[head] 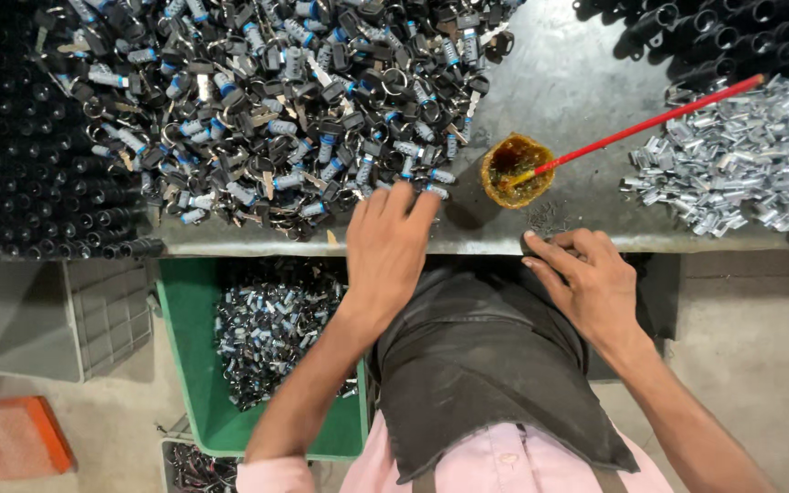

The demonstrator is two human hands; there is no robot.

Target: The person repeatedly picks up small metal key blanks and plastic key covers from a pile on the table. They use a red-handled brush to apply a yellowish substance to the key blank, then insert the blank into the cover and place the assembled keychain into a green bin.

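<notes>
My left hand (385, 246) lies palm down at the front edge of the grey workbench (577, 82), its fingertips touching the near rim of a big heap of black keys and small silver lock cylinders (267, 110). Whether it grips a piece is hidden under the fingers. My right hand (586, 278) rests on the bench's front lip with fingers curled and thumb out, beside a few tiny dark bits (548, 217); nothing shows in it. A small amber cup of grease (516, 170) stands between the hands, with a red stick (650, 123) leaning in it.
A pile of shiny metal clips (741, 160) lies at the right. Black tubes are stacked at the left (20, 173) and top right (732, 27). Under the bench sit a green crate (194, 365) with assembled lock parts, a grey crate (57, 319) and an orange object (11, 438).
</notes>
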